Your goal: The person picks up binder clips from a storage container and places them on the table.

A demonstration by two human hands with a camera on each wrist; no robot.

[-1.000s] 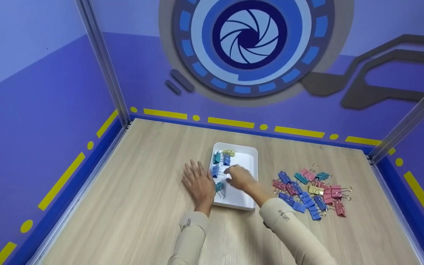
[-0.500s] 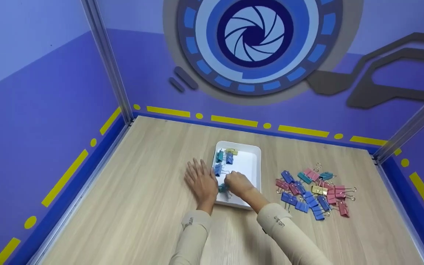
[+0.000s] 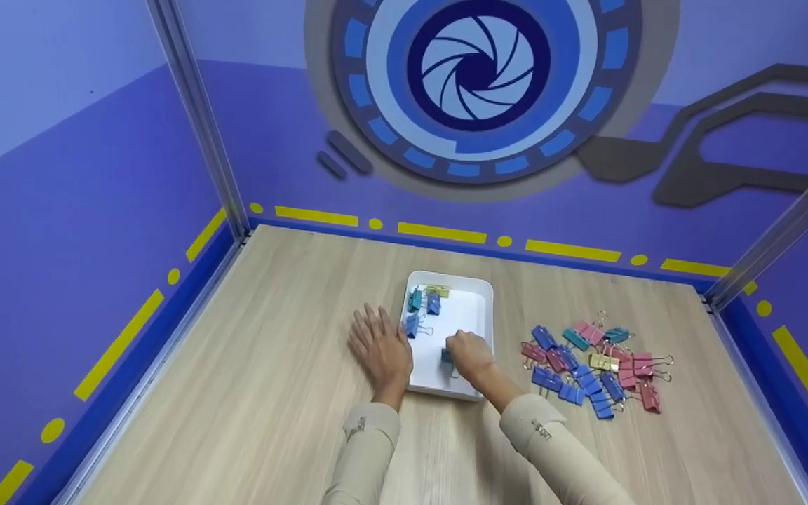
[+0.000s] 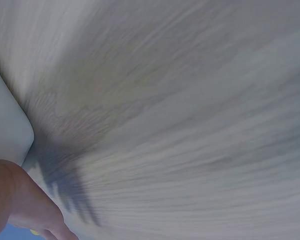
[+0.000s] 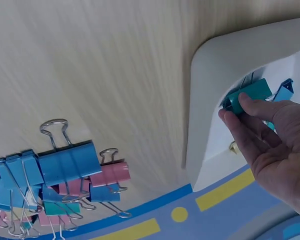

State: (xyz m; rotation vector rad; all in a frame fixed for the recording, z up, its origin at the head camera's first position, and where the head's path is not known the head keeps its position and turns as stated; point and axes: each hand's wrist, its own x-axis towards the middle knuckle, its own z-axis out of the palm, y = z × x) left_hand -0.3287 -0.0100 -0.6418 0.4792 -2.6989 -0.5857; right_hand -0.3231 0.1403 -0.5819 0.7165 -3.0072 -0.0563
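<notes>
My right hand (image 3: 473, 355) is inside the white tray (image 3: 467, 308), pinching a teal binder clip (image 3: 447, 355) between thumb and fingers. The right wrist view shows that teal clip (image 5: 256, 92) close to the tray wall, its wire handles partly hidden. My left hand (image 3: 383, 353) lies palm down with straight fingers along the tray's left side. Elsewhere in the tray are a blue clip (image 3: 412, 325) near the left wall, another blue clip (image 3: 433, 303), a teal clip (image 3: 414, 300) and a yellow clip (image 3: 438, 290) at the far left corner.
A loose pile of blue, pink, teal and yellow binder clips (image 3: 586, 379) lies on the wooden table (image 3: 271, 365) to the right of the tray. Blue-purple printed walls (image 3: 271, 140) and metal posts (image 3: 200, 112) border the table.
My right hand has come nearer, taken hold of the teal clip by the tray's left wall and shifted it to the right. My left hand has stayed beside the tray.
</notes>
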